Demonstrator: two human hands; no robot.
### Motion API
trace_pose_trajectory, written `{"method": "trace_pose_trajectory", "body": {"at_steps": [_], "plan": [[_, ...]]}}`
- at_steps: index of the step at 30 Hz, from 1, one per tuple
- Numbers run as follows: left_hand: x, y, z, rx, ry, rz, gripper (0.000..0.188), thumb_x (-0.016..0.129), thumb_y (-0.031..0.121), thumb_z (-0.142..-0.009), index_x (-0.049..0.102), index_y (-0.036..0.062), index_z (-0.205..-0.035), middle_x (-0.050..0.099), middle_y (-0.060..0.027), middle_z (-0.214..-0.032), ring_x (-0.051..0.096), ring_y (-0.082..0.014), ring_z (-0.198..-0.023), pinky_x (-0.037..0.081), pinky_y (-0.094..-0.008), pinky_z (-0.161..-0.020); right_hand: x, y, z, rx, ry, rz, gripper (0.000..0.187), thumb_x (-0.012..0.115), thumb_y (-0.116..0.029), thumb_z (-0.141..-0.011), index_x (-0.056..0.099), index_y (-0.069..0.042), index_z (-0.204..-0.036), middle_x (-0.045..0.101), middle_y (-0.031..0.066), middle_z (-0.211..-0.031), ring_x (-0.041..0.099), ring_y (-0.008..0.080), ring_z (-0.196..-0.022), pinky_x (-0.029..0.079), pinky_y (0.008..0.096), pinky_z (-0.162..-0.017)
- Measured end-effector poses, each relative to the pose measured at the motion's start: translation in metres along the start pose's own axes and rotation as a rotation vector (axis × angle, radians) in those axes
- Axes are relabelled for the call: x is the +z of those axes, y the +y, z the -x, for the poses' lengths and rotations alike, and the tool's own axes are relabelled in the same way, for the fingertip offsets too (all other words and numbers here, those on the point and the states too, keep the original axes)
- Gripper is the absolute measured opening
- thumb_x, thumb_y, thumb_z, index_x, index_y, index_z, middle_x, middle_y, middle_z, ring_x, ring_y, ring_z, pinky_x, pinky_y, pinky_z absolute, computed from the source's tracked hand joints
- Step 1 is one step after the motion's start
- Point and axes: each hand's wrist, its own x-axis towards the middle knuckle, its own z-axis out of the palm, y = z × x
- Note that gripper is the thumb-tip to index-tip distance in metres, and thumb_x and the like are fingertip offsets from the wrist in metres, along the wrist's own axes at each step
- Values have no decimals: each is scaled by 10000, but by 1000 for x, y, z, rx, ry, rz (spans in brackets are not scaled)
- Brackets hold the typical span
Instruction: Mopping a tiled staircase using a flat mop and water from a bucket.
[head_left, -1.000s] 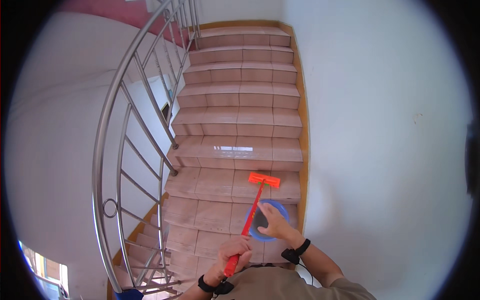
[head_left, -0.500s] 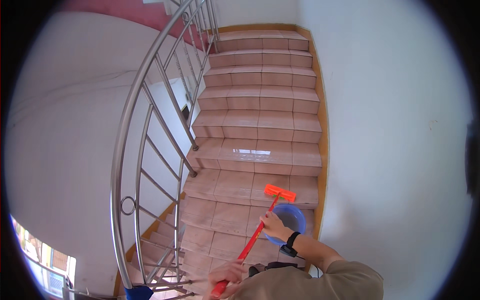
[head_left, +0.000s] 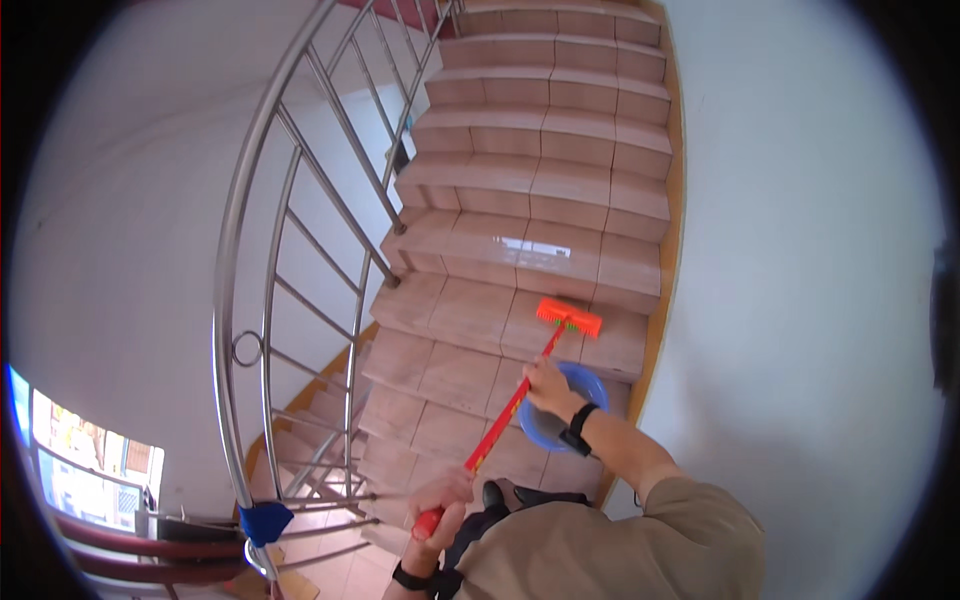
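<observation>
A long-handled floor brush slants up the stairs, with a red pole and an orange bristled head resting on a tiled step. My left hand wraps the lower end of its pole, close to my body. Farther up the pole, my right hand is closed around it, below the brush head. Beneath my right wrist, a blue plastic basin sits on a step near the wall. My right hand and forearm hide part of the basin, and its contents are hard to make out.
Pinkish tiled stairs climb ahead between a metal railing on the left and a white wall on the right. A blue cloth is wrapped on the railing's lower end. Lower stairs descend beyond the railing.
The view has tilted lower, showing my feet and more of the left forearm. Both hands keep their hold on the brush, whose head remains on the step beyond the basin.
</observation>
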Motion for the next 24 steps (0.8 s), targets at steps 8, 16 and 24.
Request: {"method": "trace_pose_trajectory", "body": {"at_steps": [8, 16, 24], "plan": [[10, 46, 15, -15, -51, -41, 135, 545, 8, -807, 516, 41, -680, 597, -82, -711, 588, -222, -691, 520, -484, -889, 1, -13, 37, -106, -44, 52, 273, 669, -318, -905, 629, -52, -950, 566, 217, -1057, 579, 408, -1084, 526, 491, -900], [28, -4, -9, -4, 13, -93, 142, 580, 54, -804, 508, 52, -682, 606, -85, -725, 585, -232, -690, 519, -486, -879, -6, 24, -7, 21, -51, 20, 253, 683, -280, -853, 635, -57, -962, 565, 232, -1135, 563, 441, -1162, 538, 494, -935], [25, 55, 5, -3, -86, -60, 137, 611, 81, -767, 520, 55, -667, 594, -68, -685, 603, -240, -666, 534, -481, -825, -9, -16, 42, -134, 15, 5, 204, 682, -246, -831, 622, -77, -929, 558, 208, -1056, 585, 413, -1066, 540, 480, -865]]}}
